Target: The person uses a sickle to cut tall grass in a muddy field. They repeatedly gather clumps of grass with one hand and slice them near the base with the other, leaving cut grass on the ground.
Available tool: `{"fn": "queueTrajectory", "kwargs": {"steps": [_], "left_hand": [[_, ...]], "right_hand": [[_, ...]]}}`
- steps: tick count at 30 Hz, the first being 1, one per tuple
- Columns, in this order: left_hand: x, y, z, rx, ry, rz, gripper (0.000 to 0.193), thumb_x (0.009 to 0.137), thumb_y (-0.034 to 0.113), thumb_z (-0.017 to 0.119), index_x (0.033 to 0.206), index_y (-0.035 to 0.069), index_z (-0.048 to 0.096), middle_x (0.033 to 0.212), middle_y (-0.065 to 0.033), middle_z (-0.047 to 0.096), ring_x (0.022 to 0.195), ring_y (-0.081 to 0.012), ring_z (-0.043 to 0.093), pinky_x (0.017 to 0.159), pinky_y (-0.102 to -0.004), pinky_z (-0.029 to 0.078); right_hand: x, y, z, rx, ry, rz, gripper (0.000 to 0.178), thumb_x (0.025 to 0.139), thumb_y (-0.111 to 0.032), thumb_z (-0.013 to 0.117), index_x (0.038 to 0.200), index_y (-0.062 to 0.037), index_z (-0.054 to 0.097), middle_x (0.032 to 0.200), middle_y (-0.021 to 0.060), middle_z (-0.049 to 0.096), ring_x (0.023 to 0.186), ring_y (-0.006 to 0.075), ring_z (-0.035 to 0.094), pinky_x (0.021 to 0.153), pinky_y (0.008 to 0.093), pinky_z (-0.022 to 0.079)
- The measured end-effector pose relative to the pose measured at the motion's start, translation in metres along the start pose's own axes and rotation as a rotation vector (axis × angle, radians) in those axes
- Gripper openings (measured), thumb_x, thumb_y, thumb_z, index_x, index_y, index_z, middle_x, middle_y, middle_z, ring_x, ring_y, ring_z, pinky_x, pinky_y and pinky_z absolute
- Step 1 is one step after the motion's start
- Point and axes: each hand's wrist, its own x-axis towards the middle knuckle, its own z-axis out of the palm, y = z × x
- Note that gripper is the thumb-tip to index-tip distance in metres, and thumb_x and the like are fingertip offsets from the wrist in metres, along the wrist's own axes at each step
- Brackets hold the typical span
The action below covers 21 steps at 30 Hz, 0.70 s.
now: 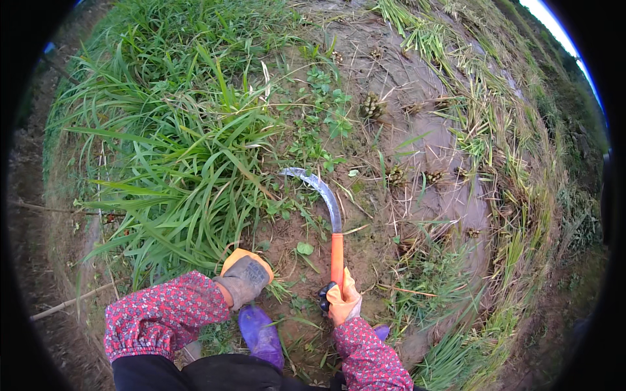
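A sickle (337,251) with an orange handle and a curved, greyish, worn blade (323,189) points away from me, its tip bending left toward the grass. My right hand (343,301), in an orange glove with dark fingertips, is wrapped round the lower end of the handle. Lower left, my left hand (245,279) wears a grey and orange glove and hangs near the base of a tall green grass clump (189,163). Its fingers are hidden from this angle. Both forearms have red flowered sleeves (171,306).
A purple boot (261,335) stands below my left hand; part of the other shows by my right sleeve. Wet mud (437,150) with cut stalk stubble (373,107) lies to the right. Beyond it are cut stalks (482,137) in a long row. A dry stick (72,301) lies left.
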Motion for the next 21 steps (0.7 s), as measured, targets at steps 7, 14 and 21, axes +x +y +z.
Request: {"fn": "queueTrajectory", "kwargs": {"steps": [7, 14, 21], "left_hand": [[0.029, -0.029, -0.01, 0.469, 0.818, -0.03, 0.013, 0.067, 0.01, 0.055, 0.077, 0.006, 0.061, 0.083, -0.0058, 0.055, 0.09, -0.0251, 0.053, 0.081, -0.0326, 0.045], [0.059, -0.081, -0.037, 0.217, 0.628, -0.308, 0.016, 0.076, 0.005, 0.053, 0.087, -0.002, 0.061, 0.076, -0.0097, 0.058, 0.082, -0.0252, 0.059, 0.075, -0.0333, 0.047], [0.059, -0.101, -0.016, 0.088, 0.873, -0.235, 0.005, 0.07, 0.009, 0.057, 0.069, 0.011, 0.062, 0.068, -0.0025, 0.055, 0.07, -0.0207, 0.056, 0.066, -0.0316, 0.046]], "right_hand": [[0.015, -0.014, 0.018, -0.034, -0.115, 0.039, 0.056, 0.085, -0.007, 0.058, 0.136, 0.0027, 0.037, 0.115, 0.0104, 0.056, 0.099, 0.0153, 0.054, 0.086, 0.026, 0.043], [0.005, 0.011, 0.007, -0.023, -0.147, -0.029, 0.056, 0.086, -0.01, 0.058, 0.135, 0.0052, 0.036, 0.127, 0.0153, 0.052, 0.114, 0.018, 0.05, 0.095, 0.028, 0.04], [0.027, -0.013, 0.04, 0.001, -0.276, 0.038, 0.056, 0.085, -0.009, 0.057, 0.137, -0.0013, 0.037, 0.113, 0.0107, 0.058, 0.09, 0.0122, 0.055, 0.077, 0.0243, 0.045]]}}
